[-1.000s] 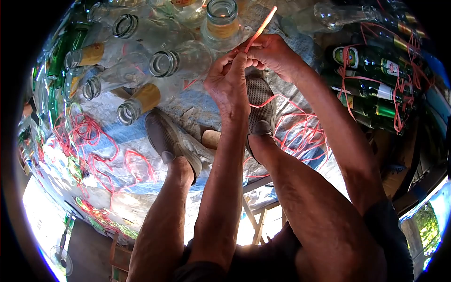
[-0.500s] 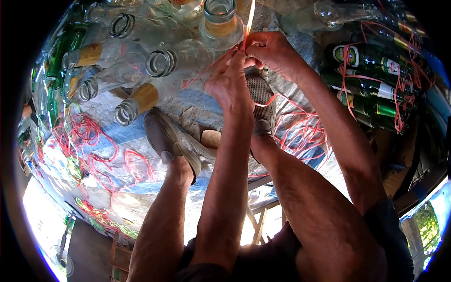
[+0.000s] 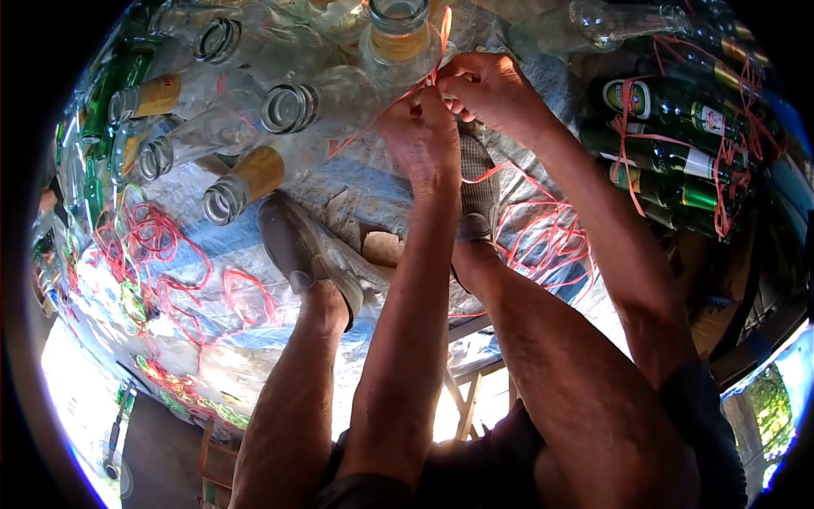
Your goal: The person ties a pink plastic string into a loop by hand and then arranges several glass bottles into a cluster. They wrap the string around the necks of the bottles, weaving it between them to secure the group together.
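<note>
Pink plastic string (image 3: 444, 41) runs up between my two hands and bends over at its top end. My left hand (image 3: 421, 144) is closed, thumb and fingers pinching the string beside the clear bottles. Just right of it, my right hand (image 3: 490, 92) is also closed on the string, its fingertips close to the left thumb. A strand stretches left from the hands along a clear glass bottle (image 3: 343, 100) lying on its side. Another clear bottle (image 3: 398, 42) with an orange-yellow label stands right behind the left hand. The knot area between the fingers is partly hidden.
Green bottles (image 3: 678, 144) bound with pink string lie at the right. Tangled string (image 3: 157, 242) lies at left, with another loose pile (image 3: 547, 237) beside my right shoe (image 3: 481, 182). My left shoe (image 3: 292, 242) rests on the blue-white sheet (image 3: 229, 246).
The string's upper part, stretched up to the frame's top before, now shows a lower, bent-over end. Both hands stay close together and have shifted only slightly.
</note>
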A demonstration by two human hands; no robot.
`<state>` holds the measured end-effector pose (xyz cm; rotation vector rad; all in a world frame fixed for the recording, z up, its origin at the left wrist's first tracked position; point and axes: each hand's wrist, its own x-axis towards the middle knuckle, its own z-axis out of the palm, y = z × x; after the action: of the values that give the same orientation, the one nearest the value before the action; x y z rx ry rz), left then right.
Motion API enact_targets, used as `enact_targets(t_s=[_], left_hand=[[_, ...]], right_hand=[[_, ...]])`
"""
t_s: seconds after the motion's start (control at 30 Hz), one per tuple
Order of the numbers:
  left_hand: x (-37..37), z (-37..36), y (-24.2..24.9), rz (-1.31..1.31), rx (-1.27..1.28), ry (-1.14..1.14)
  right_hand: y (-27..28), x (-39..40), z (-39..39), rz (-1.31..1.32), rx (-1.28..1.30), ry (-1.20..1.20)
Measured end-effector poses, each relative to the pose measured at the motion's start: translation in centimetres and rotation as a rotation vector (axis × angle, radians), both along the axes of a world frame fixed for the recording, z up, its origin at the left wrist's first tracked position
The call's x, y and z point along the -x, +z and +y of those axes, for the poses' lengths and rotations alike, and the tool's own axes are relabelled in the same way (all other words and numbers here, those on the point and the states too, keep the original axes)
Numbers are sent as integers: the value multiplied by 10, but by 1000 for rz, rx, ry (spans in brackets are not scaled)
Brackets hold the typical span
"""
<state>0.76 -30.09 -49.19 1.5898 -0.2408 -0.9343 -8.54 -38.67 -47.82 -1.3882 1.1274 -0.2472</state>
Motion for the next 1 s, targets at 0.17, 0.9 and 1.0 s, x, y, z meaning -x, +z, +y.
enact_targets(t_s=[0.17,0.9,1.0], left_hand=[[5,-1,-1,-221,-103,-22],[11,-4,-6,-228,-105,-13],[7,-3,-18,-84,-116,-38]], right_hand=[[-8,0,3,61,149,31],[-14,12,1,-160,-153,-9],[-21,14,-5,-241,-359,-43]])
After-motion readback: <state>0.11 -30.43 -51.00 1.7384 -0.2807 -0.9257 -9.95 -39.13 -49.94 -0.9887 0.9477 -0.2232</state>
